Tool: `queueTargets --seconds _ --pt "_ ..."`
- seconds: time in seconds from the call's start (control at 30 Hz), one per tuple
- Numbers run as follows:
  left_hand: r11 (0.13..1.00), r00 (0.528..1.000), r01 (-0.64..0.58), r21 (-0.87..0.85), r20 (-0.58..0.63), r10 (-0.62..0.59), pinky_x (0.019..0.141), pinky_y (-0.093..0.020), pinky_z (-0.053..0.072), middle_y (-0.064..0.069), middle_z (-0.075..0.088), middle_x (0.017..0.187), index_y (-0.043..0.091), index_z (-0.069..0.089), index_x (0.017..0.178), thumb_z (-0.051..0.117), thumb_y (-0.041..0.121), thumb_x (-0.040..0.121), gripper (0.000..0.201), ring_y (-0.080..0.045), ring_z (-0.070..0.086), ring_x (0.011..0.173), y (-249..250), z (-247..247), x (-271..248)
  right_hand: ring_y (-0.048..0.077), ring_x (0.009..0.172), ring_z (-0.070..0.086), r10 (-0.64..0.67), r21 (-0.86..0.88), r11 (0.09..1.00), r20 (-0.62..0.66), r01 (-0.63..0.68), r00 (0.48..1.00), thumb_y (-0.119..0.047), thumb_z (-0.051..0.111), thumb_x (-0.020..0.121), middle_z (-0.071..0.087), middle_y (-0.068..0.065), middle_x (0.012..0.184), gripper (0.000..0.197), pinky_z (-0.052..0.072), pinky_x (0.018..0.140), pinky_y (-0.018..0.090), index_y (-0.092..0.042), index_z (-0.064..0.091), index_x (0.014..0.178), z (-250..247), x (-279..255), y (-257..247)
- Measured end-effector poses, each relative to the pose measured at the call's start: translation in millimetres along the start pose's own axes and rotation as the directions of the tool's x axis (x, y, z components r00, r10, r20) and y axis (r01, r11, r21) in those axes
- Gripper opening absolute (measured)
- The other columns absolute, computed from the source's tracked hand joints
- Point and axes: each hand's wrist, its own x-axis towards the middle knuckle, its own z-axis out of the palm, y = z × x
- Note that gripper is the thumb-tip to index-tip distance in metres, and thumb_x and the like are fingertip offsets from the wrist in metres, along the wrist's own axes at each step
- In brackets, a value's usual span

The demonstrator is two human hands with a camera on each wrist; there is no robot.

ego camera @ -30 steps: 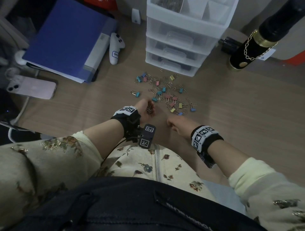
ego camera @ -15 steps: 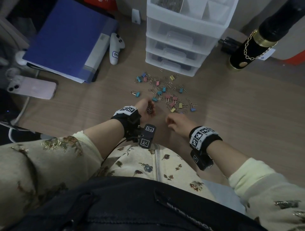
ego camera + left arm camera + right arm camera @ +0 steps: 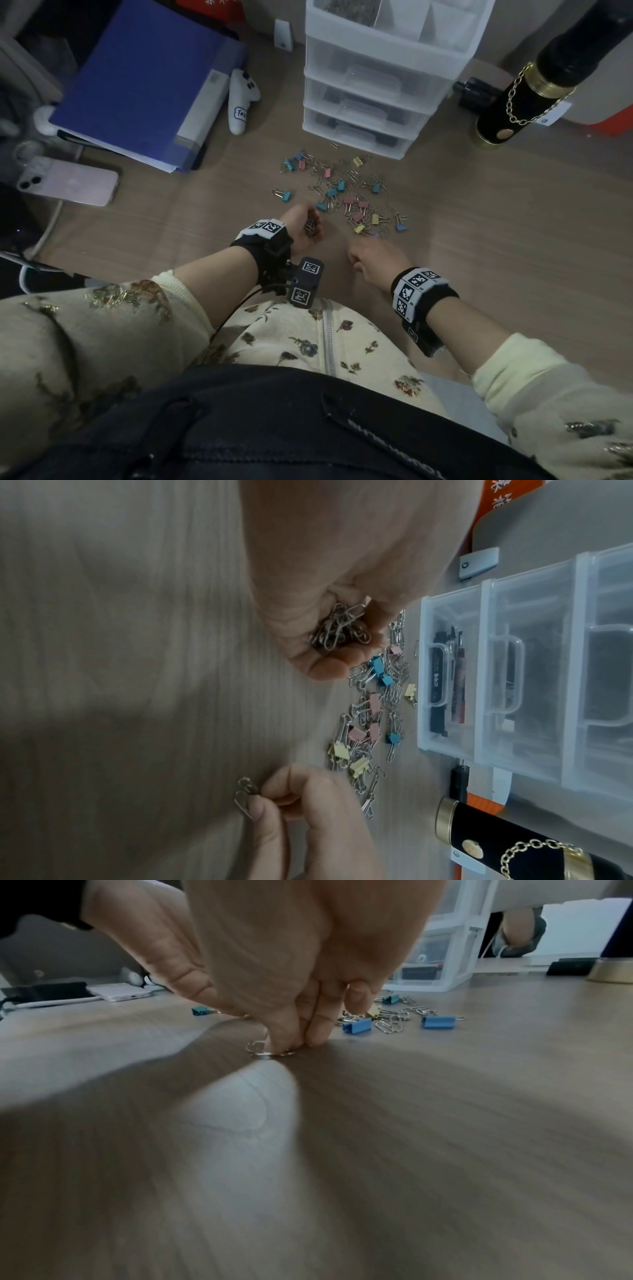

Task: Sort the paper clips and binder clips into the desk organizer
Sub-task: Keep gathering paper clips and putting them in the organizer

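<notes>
Left wrist: paper clips [image 3: 339, 628] in left hand [image 3: 329, 569]

The desk organizer [image 3: 383, 85] stood at the back of the counter [image 3: 496, 257], and the loose clips [image 3: 346, 192] lay scattered just in front of it. One binder clip [image 3: 283, 194] sat a little apart on the pile's left. Nearer the person, the left hand [image 3: 305, 229] rested at the pile's near left edge with a bunch of paper clips [image 3: 339, 630] in it. The right hand [image 3: 373, 258] was beside it on the right, its fingertips [image 3: 291, 1039] down on two paper clips [image 3: 265, 1050] on the counter. A binder [image 3: 144, 82] lay left of the organizer, a phone [image 3: 68, 180] in front of the binder.
</notes>
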Motion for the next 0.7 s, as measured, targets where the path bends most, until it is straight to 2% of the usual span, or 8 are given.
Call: queueTargets --seconds 0.17,0.27,0.37,0.5,0.57,0.63,0.7 --pt "1.000 1.000 0.001 0.008 -0.001 -0.001 0.052 -0.022 0.036 0.000 0.041 0.064 0.013 0.042 0.063 0.037 0.014 0.095 0.032 -0.012 0.038 0.054 1.9 1.0 -2.2 0.023 0.095 0.050 -0.018 -0.070 0.997 0.032 0.020 0.999 -0.011 0.049 0.091 0.053 0.004 0.107 0.007 0.028 0.068 0.030 -0.014 0.051 0.097 3.1 -3.1 -1.7" --pt "1.000 1.000 0.000 0.009 0.000 0.000 0.053 -0.022 0.036 0.000 0.041 0.063 0.013 0.042 0.064 0.037 0.014 0.096 0.032 -0.012 0.038 0.054 1.6 2.0 -2.7 0.024 0.088 0.051 0.004 0.010 1.000 0.037 -0.004 0.999 -0.012 0.048 0.092 0.054 0.003 0.099 0.005 0.032 0.067 0.031 -0.017 0.047 0.090 0.4 -4.2 -0.8" --pt "1.000 1.000 0.005 0.007 0.005 -0.005 0.053 -0.022 0.036 0.000 0.041 0.063 0.014 0.043 0.064 0.038 0.016 0.096 0.032 -0.012 0.038 0.054 1.5 1.7 -2.8 0.019 0.080 0.047 0.078 0.123 0.989 0.027 -0.081 0.997 -0.013 0.050 0.092 0.049 -0.003 0.088 0.014 0.034 0.065 0.031 -0.019 0.042 0.083 -6.7 -4.2 2.6" --pt "1.000 1.000 0.006 0.004 0.000 -0.006 0.051 -0.022 0.036 0.001 0.041 0.063 0.014 0.043 0.064 0.038 0.017 0.096 0.032 -0.012 0.038 0.054 1.9 1.9 -3.2 0.017 0.078 0.047 0.082 0.163 0.983 0.054 -0.090 0.995 -0.014 0.051 0.092 0.050 -0.003 0.085 0.013 0.033 0.065 0.029 -0.018 0.045 0.081 -15.4 -6.3 8.6" --pt "1.000 1.000 0.004 0.006 -0.002 -0.004 0.051 -0.021 0.036 0.001 0.041 0.062 0.014 0.043 0.065 0.038 0.016 0.095 0.031 -0.012 0.038 0.054 1.7 2.5 -3.7 0.018 0.077 0.049 0.054 0.176 0.982 0.071 -0.066 0.996 -0.015 0.054 0.091 0.052 -0.003 0.083 0.014 0.037 0.063 0.031 -0.020 0.046 0.079 -17.9 -7.7 9.4" --pt "1.000 1.000 0.003 0.001 -0.005 -0.003 0.051 -0.022 0.037 0.001 0.042 0.062 0.014 0.043 0.065 0.038 0.016 0.095 0.030 -0.012 0.039 0.054 1.6 2.2 -3.9 0.018 0.080 0.052 0.032 0.157 0.986 0.102 -0.048 0.994 -0.018 0.057 0.090 0.054 -0.004 0.085 0.013 0.043 0.067 0.033 -0.021 0.049 0.079 -18.3 -8.1 8.3" --pt "1.000 1.000 0.004 -0.009 -0.007 -0.004 0.051 -0.021 0.037 0.001 0.042 0.062 0.014 0.044 0.065 0.039 0.015 0.095 0.030 -0.011 0.039 0.053 1.8 1.3 -3.8 0.015 0.084 0.051 0.022 0.117 0.992 0.114 -0.036 0.993 -0.023 0.059 0.089 0.053 -0.006 0.088 0.008 0.041 0.070 0.030 -0.022 0.054 0.083 -15.4 -7.7 7.1"
